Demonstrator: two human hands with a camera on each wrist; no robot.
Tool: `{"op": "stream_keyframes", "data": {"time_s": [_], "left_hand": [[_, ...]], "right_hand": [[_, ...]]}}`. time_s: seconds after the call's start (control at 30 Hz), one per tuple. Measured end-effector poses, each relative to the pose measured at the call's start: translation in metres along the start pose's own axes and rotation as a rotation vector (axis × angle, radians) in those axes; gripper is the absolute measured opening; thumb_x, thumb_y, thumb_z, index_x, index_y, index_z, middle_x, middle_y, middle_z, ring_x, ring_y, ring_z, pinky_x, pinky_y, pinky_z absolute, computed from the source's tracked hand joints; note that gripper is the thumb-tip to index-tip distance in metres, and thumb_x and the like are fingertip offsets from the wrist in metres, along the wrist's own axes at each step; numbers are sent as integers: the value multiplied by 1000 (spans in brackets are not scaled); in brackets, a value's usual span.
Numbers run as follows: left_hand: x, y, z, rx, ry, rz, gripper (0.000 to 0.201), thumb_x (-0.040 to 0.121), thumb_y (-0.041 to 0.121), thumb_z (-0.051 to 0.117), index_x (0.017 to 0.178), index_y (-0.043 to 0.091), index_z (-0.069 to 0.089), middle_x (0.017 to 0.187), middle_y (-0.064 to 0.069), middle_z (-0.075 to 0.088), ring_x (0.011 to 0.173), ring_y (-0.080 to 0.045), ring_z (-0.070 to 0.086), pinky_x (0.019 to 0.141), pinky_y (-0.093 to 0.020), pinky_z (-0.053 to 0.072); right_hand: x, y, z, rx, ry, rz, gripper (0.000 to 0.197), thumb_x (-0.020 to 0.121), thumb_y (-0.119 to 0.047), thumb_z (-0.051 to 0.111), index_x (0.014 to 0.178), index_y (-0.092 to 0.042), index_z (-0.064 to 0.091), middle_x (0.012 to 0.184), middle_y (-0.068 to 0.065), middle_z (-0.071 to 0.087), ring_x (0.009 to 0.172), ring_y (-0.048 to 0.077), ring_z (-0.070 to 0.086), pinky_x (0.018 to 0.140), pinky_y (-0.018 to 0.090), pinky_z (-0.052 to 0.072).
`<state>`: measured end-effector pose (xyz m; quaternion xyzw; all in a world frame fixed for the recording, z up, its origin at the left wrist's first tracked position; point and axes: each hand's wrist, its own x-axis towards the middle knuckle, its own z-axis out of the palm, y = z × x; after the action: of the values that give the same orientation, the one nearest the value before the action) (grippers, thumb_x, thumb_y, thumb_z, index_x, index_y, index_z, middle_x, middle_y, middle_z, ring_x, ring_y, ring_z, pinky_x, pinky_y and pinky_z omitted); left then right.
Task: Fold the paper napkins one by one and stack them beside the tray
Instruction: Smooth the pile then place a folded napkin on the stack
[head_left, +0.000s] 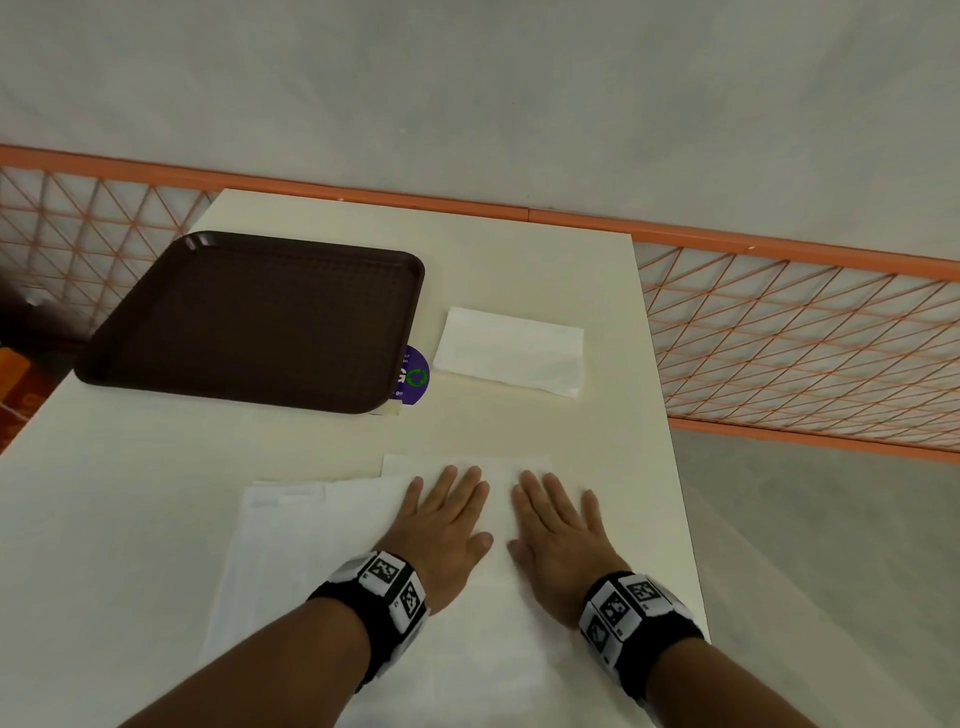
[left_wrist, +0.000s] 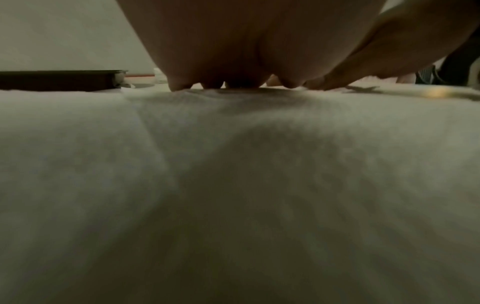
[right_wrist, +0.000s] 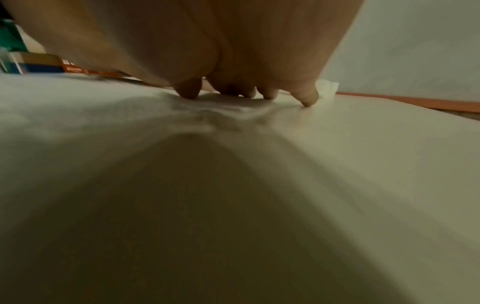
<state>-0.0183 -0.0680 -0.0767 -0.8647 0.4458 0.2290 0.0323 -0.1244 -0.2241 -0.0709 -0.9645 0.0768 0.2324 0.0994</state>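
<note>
Both hands lie flat, side by side, on a white paper napkin (head_left: 498, 488) at the near middle of the table. My left hand (head_left: 447, 519) presses it with straight fingers, and my right hand (head_left: 558, 525) does the same just to its right. Under and left of this napkin spread more unfolded white napkins (head_left: 291, 551). A folded napkin (head_left: 511, 351) rests farther off, just right of the dark brown tray (head_left: 249, 322). The left wrist view shows fingertips (left_wrist: 179, 86) pushed down on white paper (left_wrist: 155, 164); the right wrist view shows fingertips (right_wrist: 189, 92) on paper (right_wrist: 103, 115).
The cream table (head_left: 519, 249) ends at a right edge close to my right wrist. An orange mesh railing (head_left: 779, 332) runs behind and to the right. A purple round sticker (head_left: 415, 376) peeks out from under the tray's right side.
</note>
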Motion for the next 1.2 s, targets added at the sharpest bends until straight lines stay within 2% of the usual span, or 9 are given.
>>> {"op": "stream_keyframes", "data": {"time_s": [0.07, 0.17, 0.23, 0.37, 0.43, 0.6, 0.7, 0.8, 1.2], "left_hand": [[0, -9, 4, 26, 35, 6, 83, 75, 55, -12, 149, 17, -10, 149, 4, -29, 144, -19, -19, 117, -47, -3], [-3, -13, 5, 58, 75, -30, 68, 86, 50, 26, 138, 13, 48, 152, -4, 29, 137, -27, 38, 107, -52, 36], [-2, -14, 10, 73, 66, -14, 62, 85, 49, 35, 132, 13, 55, 144, -4, 46, 131, -25, 39, 104, -51, 35], [1, -13, 14, 73, 92, 19, 61, 86, 49, 34, 134, 14, 51, 143, -4, 48, 131, -26, 43, 103, -51, 38], [-1, -11, 8, 71, 127, 7, 61, 86, 48, 33, 131, 15, 57, 143, -3, 49, 127, -25, 51, 98, -49, 46], [0, -10, -6, 23, 148, 7, 75, 87, 52, 4, 151, 15, 17, 157, 3, -2, 147, -18, 9, 116, -43, 15], [4, -11, -22, -42, 113, -51, 67, 91, 57, 24, 144, 18, 35, 150, -2, 32, 138, -24, 29, 112, -39, 24], [15, -10, -46, -19, 35, -107, 57, 87, 56, 51, 132, 22, 42, 131, 1, 43, 122, -22, 39, 104, -38, 30], [34, -1, -62, 4, -151, -189, 48, 81, 53, 64, 115, 21, 57, 121, -2, 49, 117, -25, 43, 98, -41, 33]], "right_hand": [[-8, 14, -1, 4, -2, 40, 86, 78, -63, -22, 151, -20, -16, 150, -7, -33, 145, 19, -25, 112, 46, -17], [-13, 27, -6, 20, 21, 132, 86, 77, -62, -24, 151, -18, -17, 147, -6, -34, 139, 13, -30, 113, 47, -17], [-6, 19, -10, 39, 51, 112, 84, 76, -55, -20, 151, -18, -15, 146, -6, -34, 140, 14, -28, 112, 46, -17], [13, -9, -9, 27, 19, -48, 78, 82, -50, -10, 153, -17, -8, 148, -6, -28, 148, 19, -15, 114, 47, -14], [11, -7, -7, -26, 68, -57, 70, 91, -45, 4, 154, -14, 8, 152, -3, -15, 149, 23, 1, 118, 55, 3], [0, 21, -12, -4, -27, 35, 96, 74, -69, -19, 153, -17, -6, 157, -4, -21, 148, 19, -15, 112, 43, -13], [4, 18, -30, 20, 14, 82, 77, 91, -66, 20, 152, -18, 18, 161, -2, 9, 147, 21, 9, 118, 45, 8], [14, 12, -49, 30, 48, 126, 61, 84, -58, 55, 134, -23, 43, 136, -2, 41, 124, 22, 38, 104, 41, 34], [33, 0, -73, 96, -170, 180, 30, 80, -36, 72, 101, -23, 55, 112, 0, 59, 104, 23, 57, 85, 32, 41]]}}
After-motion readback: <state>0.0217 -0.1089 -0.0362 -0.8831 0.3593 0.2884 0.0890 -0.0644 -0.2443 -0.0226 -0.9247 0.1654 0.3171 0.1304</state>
